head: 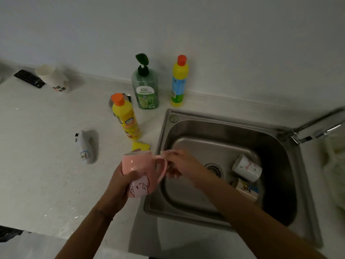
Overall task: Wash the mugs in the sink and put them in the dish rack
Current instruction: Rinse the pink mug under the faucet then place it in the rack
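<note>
Two hands meet on a pink mug [139, 173] at the left edge of the steel sink [186, 116], held over the counter's rim rather than above the basin. The left hand [119, 186] wraps around the mug's body from the left side, fingers curled against the cartoon cat printed on it, thumb across the front. The right hand [179, 165] is at the mug's handle, fingers bent and closed about the loop; motion blur hides exactly how they pinch it. The mug is tilted, its opening facing away toward the back of the counter.

Inside the basin, near its right wall, a white mug with a pink print [247, 168] lies on its side, and just in front of it another mug with a cartoon picture [246, 189] lies touching or nearly touching it. The drain [213, 168] sits beside them.

On the white counter [37, 165], a yellow sponge [141, 146] lies just behind the pink mug. A yellow bottle with an orange cap [126, 116] stands close by, and a green pump bottle [146, 86] and a second yellow bottle [179, 81] stand along the back edge. The faucet [317, 128] reaches in from the sink's back right corner.
</note>
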`<state>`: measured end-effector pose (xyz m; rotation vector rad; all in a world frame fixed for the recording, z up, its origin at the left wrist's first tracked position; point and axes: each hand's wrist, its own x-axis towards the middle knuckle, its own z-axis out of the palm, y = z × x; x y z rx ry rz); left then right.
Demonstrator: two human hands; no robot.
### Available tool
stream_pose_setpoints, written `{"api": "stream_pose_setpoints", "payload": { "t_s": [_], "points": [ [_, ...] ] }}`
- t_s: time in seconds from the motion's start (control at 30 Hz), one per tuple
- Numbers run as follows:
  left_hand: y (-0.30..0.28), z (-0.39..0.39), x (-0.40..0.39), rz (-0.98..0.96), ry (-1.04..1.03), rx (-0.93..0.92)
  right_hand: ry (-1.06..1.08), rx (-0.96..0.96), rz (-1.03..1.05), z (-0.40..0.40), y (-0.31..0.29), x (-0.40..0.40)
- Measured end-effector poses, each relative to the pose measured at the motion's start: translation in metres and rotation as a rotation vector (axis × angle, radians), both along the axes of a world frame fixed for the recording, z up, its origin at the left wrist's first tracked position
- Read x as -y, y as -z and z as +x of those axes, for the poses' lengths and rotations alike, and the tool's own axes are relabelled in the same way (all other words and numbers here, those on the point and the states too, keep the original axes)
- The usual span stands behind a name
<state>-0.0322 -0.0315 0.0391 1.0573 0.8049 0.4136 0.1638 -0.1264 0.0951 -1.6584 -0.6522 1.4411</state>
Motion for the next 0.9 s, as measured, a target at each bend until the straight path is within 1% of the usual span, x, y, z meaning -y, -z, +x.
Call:
{"api": "stream_pose_setpoints", "payload": {
  "t_s": [0.1, 0.2, 0.4, 0.57, 0.63, 0.7, 0.8, 0.9],
  "points": [
    [0.000, 0.025, 0.016, 0.017, 0.136, -0.010, -0.034, -0.022, -0.089, 0.019, 0.001, 0.031],
    [-0.002, 0.054, 0.036, -0.001, 0.241, -0.081, 0.050, -0.065, -0.158, 0.035, 0.005, 0.065],
    [-0.010, 0.116, 0.081, -0.109, 0.344, -0.174, 0.143, 0.000, -0.157, 0.065, -0.007, 0.127],
    [-0.003, 0.167, 0.107, -0.112, 0.429, -0.249, 0.265, 0.099, -0.102, 0.089, -0.003, 0.175],
    [-0.006, 0.190, 0.118, -0.111, 0.429, -0.342, 0.326, 0.162, -0.102, 0.099, 0.007, 0.190],
    [-0.005, 0.211, 0.130, -0.144, 0.434, -0.391, 0.376, 0.240, -0.121, 0.111, 0.020, 0.204],
    [-0.012, 0.240, 0.148, -0.235, 0.345, -0.346, 0.437, 0.294, -0.120, 0.130, 0.030, 0.219],
    [-0.018, 0.268, 0.160, -0.291, 0.281, -0.304, 0.430, 0.369, -0.058, 0.153, 0.025, 0.231]
  ]
}}
